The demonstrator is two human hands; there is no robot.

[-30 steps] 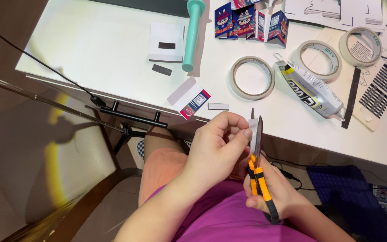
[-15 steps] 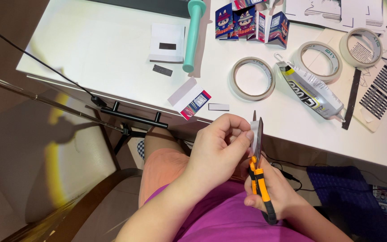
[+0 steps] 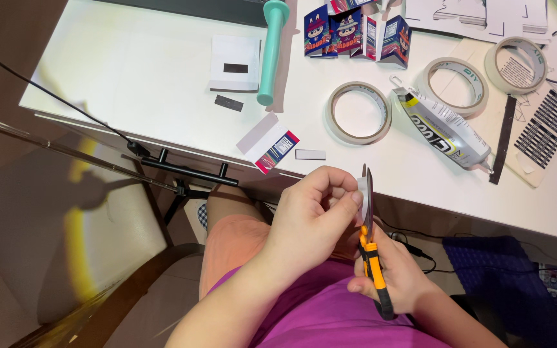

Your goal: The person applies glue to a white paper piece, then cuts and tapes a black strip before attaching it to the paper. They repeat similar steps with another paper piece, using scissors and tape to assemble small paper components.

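Note:
My left hand [image 3: 314, 219] is raised over my lap, its fingertips pinching a small white piece [image 3: 360, 187] against the blades of the scissors [image 3: 371, 248]. My right hand [image 3: 398, 277] grips the scissors by their orange and black handles, blades pointing up toward the table edge. The blades look nearly closed on the piece. Both hands sit just below the front edge of the white table [image 3: 130, 77].
On the table lie three tape rolls [image 3: 359, 113], a glue tube [image 3: 443, 129], a teal cylinder [image 3: 271, 51], small printed folded cards [image 3: 356, 29], paper scraps [image 3: 272, 142] and black strips [image 3: 503, 138]. A chair and dark cables stand left of my knee.
Hands and scissors stay in almost the same place; the scissors have shifted very slightly. Nothing on the table has moved.

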